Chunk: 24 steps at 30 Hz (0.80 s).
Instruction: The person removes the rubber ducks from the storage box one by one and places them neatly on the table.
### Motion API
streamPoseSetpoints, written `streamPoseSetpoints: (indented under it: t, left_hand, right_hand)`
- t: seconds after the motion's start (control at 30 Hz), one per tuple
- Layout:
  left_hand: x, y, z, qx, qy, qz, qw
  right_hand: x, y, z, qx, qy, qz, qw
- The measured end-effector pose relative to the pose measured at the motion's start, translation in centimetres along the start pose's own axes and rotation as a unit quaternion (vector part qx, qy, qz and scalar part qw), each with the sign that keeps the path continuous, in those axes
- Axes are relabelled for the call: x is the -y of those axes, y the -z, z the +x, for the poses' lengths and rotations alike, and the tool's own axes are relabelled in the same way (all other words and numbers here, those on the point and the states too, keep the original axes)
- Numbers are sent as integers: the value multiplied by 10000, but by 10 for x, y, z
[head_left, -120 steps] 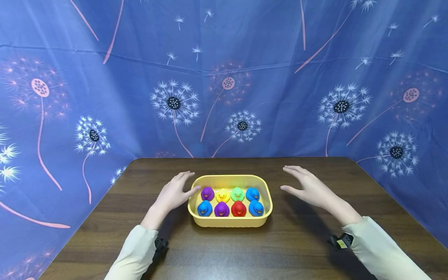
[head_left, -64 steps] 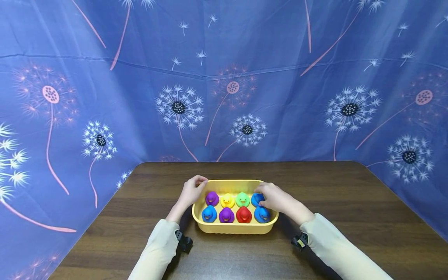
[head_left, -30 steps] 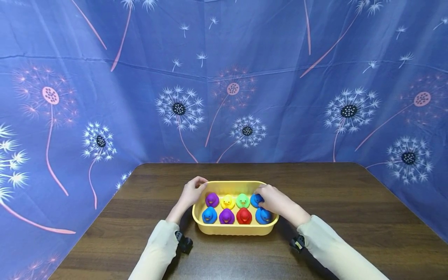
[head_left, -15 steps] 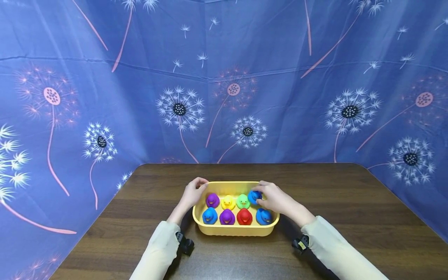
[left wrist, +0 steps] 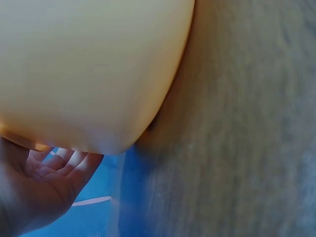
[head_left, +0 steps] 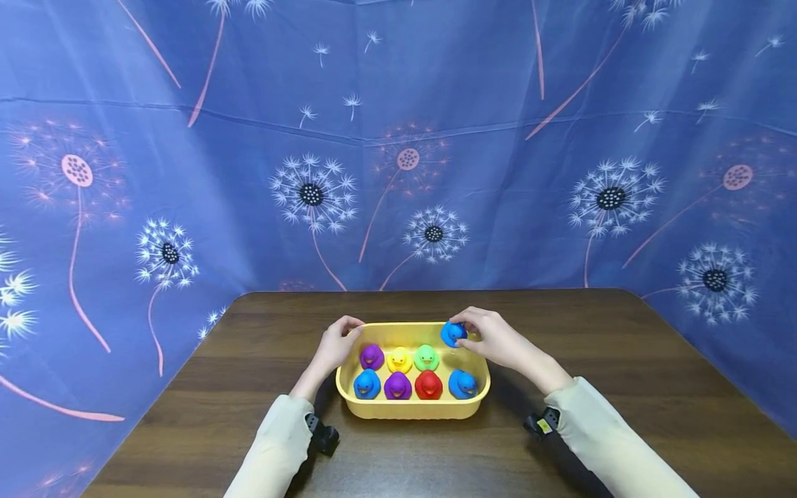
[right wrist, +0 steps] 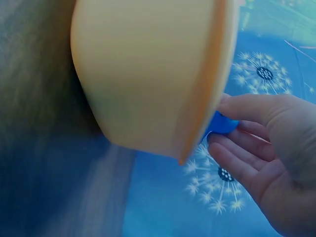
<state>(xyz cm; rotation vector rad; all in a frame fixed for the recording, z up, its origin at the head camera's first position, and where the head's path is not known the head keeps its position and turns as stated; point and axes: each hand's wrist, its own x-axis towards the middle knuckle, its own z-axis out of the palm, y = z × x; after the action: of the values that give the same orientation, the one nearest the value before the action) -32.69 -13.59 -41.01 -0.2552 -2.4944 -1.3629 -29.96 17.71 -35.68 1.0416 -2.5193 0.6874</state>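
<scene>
Nearest, a pale left sleeve [head_left: 274, 436] and a pale right sleeve [head_left: 610, 429] enter from the lower edge of the frame, a small black device [head_left: 322, 434] at the left wrist and a second black device [head_left: 544, 423] at the right; between them lies the brown wood-grain counter [head_left: 436, 456]; a yellow tub [head_left: 411, 409] sits on it, just below the middle of the frame.

Along the tub's near side, left to right, sit a blue duck [head_left: 367, 384], a purple duck [head_left: 397, 386], a red duck [head_left: 428, 385] and another blue duck [head_left: 463, 384]; behind them are a second purple duck [head_left: 371, 357], a yellow duck [head_left: 399, 360] and a green duck [head_left: 426, 357].

The left hand [head_left: 336, 344] grips the tub's rim at its far left corner; the right hand [head_left: 492, 335] pinches a raised blue duck [head_left: 452, 333] between thumb and fingers, above the tub's far right corner; in the right wrist view that duck is partly hidden behind the rim.

Farthest, a blue cloth [head_left: 498, 180] printed with white and pink dandelions fills the upper half.
</scene>
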Motion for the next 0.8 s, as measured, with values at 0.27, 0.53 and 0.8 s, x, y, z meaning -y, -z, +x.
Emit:
streamPoseSetpoints:
  t: [0.27, 0.53, 0.8]
  left_hand:
    - [-2, 4, -1, 7, -3, -3, 10000]
    - [-2, 1, 0, -7, 32, 9, 10000]
    - [-2, 1, 0, 14, 60, 124, 9999]
  right_hand:
    - [-6, 14, -3, -238, 37, 201, 9995]
    - [-14, 20, -11, -375, 39, 120, 9992]
    - [-22, 24, -19, -504, -1, 65, 9987]
